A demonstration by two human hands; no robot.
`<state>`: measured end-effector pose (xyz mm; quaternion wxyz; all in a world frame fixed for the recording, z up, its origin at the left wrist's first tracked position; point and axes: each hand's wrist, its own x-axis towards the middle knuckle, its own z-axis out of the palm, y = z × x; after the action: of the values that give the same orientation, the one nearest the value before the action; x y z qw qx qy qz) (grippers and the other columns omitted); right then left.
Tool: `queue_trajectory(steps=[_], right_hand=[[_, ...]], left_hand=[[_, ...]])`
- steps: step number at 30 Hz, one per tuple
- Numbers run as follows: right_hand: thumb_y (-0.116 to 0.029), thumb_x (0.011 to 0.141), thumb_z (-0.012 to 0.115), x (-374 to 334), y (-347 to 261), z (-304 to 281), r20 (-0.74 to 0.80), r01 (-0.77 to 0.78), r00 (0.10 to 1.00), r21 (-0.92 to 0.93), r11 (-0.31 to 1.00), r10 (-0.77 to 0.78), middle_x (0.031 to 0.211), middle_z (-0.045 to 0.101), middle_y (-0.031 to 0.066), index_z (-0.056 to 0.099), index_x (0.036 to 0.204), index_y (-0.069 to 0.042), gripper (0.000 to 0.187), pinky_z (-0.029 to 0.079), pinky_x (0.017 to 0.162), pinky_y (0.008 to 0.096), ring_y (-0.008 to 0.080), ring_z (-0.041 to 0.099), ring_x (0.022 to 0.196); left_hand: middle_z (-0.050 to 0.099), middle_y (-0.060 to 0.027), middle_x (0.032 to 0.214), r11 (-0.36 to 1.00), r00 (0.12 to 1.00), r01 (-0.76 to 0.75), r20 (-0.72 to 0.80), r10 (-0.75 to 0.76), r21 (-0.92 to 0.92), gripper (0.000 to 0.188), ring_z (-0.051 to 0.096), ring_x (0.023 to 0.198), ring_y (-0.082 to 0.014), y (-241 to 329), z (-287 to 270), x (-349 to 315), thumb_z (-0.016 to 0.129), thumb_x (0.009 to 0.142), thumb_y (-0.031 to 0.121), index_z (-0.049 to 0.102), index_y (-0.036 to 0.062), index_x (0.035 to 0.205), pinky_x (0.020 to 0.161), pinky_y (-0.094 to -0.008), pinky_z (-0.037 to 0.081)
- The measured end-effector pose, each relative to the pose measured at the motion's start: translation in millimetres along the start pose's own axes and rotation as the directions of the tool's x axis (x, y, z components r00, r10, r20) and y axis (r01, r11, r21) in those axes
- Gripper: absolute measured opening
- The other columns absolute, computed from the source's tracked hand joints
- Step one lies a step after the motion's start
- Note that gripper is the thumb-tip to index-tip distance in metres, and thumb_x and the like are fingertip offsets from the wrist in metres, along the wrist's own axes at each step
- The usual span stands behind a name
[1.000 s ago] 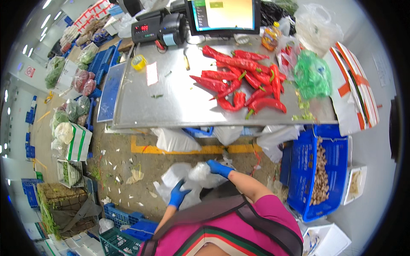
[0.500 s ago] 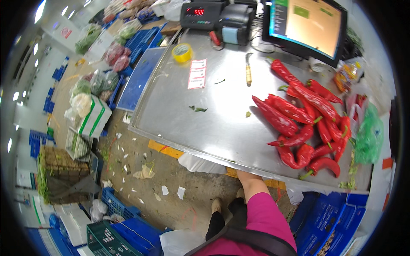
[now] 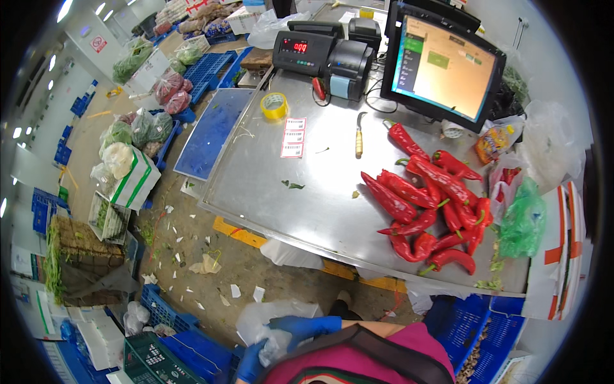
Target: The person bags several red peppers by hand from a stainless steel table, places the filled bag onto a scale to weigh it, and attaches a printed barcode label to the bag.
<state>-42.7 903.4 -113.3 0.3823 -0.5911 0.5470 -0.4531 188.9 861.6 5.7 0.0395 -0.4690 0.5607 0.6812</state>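
Left hand and right hand grip the plastic bag between them, right closer to the worktop's near edge.

The lower edge cuts off my left hand at the wrist, and folds of the translucent plastic bag obscure its fingertips, so I cannot determine its grip; the palm side of my right hand, closed on that bag, is turned from view. The table conceals the upper part of the white sack beneath it. Print on the label strip is too small to read, and overlapping red peppers prevent an exact count.
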Motion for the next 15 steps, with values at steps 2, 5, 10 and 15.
queue_trajectory(steps=[2, 5, 10, 15], right_hand=[[-0.021, 0.068, 0.061, -7.0, -10.2, 13.4, 0.140, -0.298, 0.954, 0.383, 0.875, 0.264, 0.097, 0.056, 0.0097, 0.058, 0.101, -0.013, 0.034, 0.040, 0.078, 0.0348, 0.0260, 0.052, 0.088], [-0.019, 0.066, 0.061, 27.5, -67.2, -96.5, 0.127, 0.047, 0.992, -0.290, 0.956, -0.010, 0.087, 0.056, 0.0101, 0.059, 0.097, -0.012, 0.032, 0.041, 0.072, 0.0368, 0.0281, 0.053, 0.078], [-0.028, 0.069, 0.065, 29.4, -142.7, -226.5, -0.057, 0.072, 0.996, -0.044, 0.996, -0.074, 0.095, 0.056, 0.0097, 0.052, 0.107, -0.009, 0.045, 0.041, 0.077, 0.0354, 0.0242, 0.053, 0.085], [-0.044, 0.048, 0.076, -8.5, -68.0, -360.6, -0.777, -0.907, 0.415, -0.398, 0.142, 0.474, 0.110, 0.047, 0.0222, 0.033, 0.121, 0.000, 0.095, 0.040, 0.084, 0.0380, 0.0323, 0.049, 0.099]], left_hand=[[0.057, -0.0054, 0.092, 0.868, 0.988, 0.151, 0.054, -0.142, -0.474, 0.035, 0.056, 0.080, -0.0160, 104.2, 25.4, -20.6, 0.058, 0.071, 0.005, 0.050, 0.0008, 0.105, 0.070, -0.0251, 0.044], [0.059, -0.0110, 0.088, 0.791, 0.969, -0.185, -0.025, 0.246, 0.583, 0.042, 0.056, 0.077, -0.0171, 108.3, -17.0, -13.5, 0.063, 0.066, 0.006, 0.049, -0.0002, 0.105, 0.069, -0.0271, 0.045], [0.057, -0.0073, 0.071, 0.800, 0.760, -0.325, -0.365, 0.538, 0.504, 0.018, 0.051, 0.060, -0.0153, 173.5, -82.4, 14.4, 0.059, 0.070, 0.007, 0.055, -0.0019, 0.086, 0.056, -0.0272, 0.043], [0.056, -0.0104, 0.065, 0.957, 0.966, -0.257, 0.000, 0.259, -0.134, 0.031, 0.051, 0.048, -0.0167, 274.7, -37.5, 46.0, 0.056, 0.070, 0.017, 0.053, -0.0067, 0.090, 0.046, -0.0268, 0.041]])
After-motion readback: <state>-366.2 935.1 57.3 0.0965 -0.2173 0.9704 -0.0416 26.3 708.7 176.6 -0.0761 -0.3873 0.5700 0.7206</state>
